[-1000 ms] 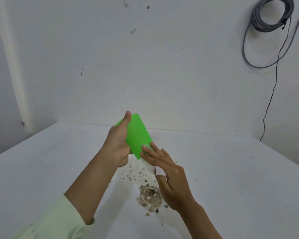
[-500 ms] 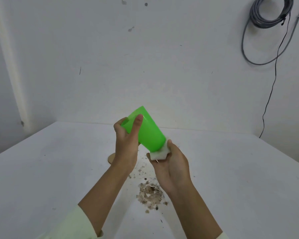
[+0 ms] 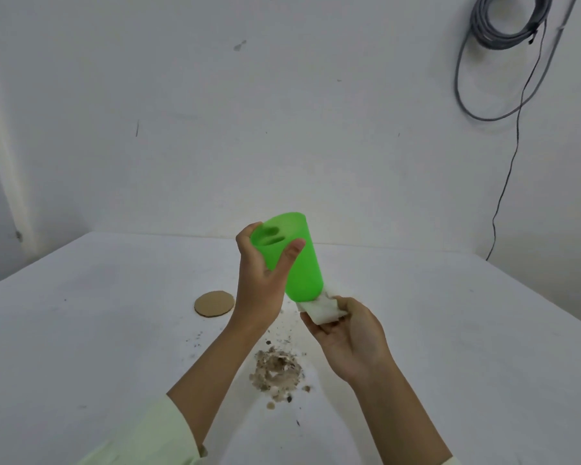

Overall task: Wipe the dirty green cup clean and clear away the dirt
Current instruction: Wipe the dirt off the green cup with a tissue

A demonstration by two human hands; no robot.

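Observation:
My left hand grips the green cup in the air above the table, mouth up and tilted toward the left, fingers showing through its wall. My right hand holds a crumpled white tissue pressed against the cup's base from below. A pile of brown and grey dirt lies on the white table beneath both hands, with small specks scattered around it.
A round cardboard coaster lies on the table left of my left hand. A white wall stands behind the table, with a coil of grey cable hanging at the upper right and a thin black wire running down.
The cup has turned from mouth-down to mouth-up in my left hand and risen. My right hand has gone from the cup's side to under its base with the tissue.

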